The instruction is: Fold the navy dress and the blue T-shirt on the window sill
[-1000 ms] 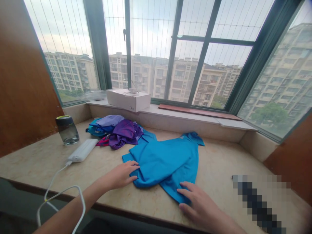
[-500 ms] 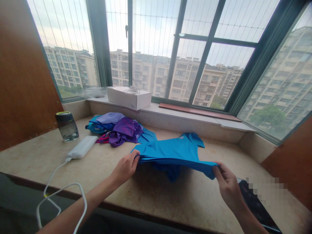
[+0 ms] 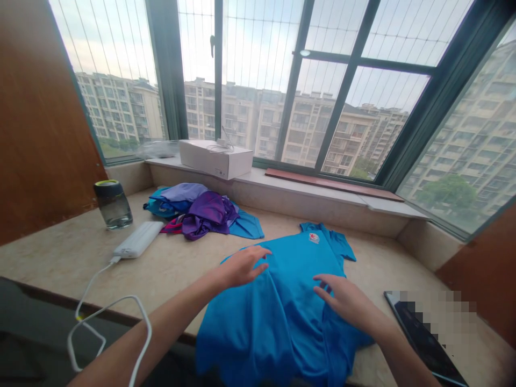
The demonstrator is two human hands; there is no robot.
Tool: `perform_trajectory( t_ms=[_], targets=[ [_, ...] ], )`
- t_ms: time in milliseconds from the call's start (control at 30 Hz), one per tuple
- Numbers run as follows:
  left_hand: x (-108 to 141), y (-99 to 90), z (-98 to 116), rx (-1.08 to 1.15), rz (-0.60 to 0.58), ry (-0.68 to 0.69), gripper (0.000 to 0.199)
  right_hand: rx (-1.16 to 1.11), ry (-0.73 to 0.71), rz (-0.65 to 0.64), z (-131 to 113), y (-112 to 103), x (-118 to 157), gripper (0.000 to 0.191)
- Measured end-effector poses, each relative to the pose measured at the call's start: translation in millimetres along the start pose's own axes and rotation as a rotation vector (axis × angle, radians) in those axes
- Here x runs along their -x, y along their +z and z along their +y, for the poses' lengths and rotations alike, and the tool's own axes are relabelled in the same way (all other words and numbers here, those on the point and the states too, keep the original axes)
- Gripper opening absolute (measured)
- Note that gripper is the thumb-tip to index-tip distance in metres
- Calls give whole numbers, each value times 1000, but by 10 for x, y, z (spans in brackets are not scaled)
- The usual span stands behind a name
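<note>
A blue short-sleeved shirt (image 3: 282,312) lies spread over the counter, its lower part hanging past the front edge. Near its collar a small red-and-white emblem (image 3: 314,237) faces up. My left hand (image 3: 246,264) is over the shirt's left side, fingers apart, holding nothing. Over the right side is my right hand (image 3: 341,294), its fingers also loosely spread and free of the cloth's edge. Whether either hand touches the fabric I cannot tell. Wrinkles run down the shirt's middle between the hands.
A heap of purple and blue clothes (image 3: 209,212) lies at the back left. Beside it are a white power bank (image 3: 139,240) with a cable and a water bottle (image 3: 113,205). A white box (image 3: 215,159) sits on the sill. A dark tablet (image 3: 419,338) lies at right.
My hands have let go of the shirt's hem and moved inward. The shirt, earlier held up and stretched between them, now lies down with its front and emblem showing.
</note>
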State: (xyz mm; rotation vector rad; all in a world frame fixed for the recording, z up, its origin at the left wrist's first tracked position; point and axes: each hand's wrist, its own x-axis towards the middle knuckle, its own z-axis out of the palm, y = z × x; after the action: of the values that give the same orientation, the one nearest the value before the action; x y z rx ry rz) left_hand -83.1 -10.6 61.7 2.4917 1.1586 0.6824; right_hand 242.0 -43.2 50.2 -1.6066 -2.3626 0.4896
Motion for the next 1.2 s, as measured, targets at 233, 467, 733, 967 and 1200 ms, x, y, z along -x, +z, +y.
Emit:
perform_trajectory(
  t_ms=[233,467,733,967,1200],
  targets=[
    [-506,503,-438,-458,51,-140,27,103,-154,86,-107,223,-659,40],
    [-534,552,-321,-478,39,-29,19,217,-192,265,-43,510,-981,56],
    [-386,721,80,284,-42,347,32,301,-339,253,127,447,-911,40],
    [-446,770,-59,144,228,-18,28,126,-248,43,270,257,-736,70],
    [-363,752,-21,-133,2,107,28,-136,-70,-135,315,-4,-576,44]
  ],
)
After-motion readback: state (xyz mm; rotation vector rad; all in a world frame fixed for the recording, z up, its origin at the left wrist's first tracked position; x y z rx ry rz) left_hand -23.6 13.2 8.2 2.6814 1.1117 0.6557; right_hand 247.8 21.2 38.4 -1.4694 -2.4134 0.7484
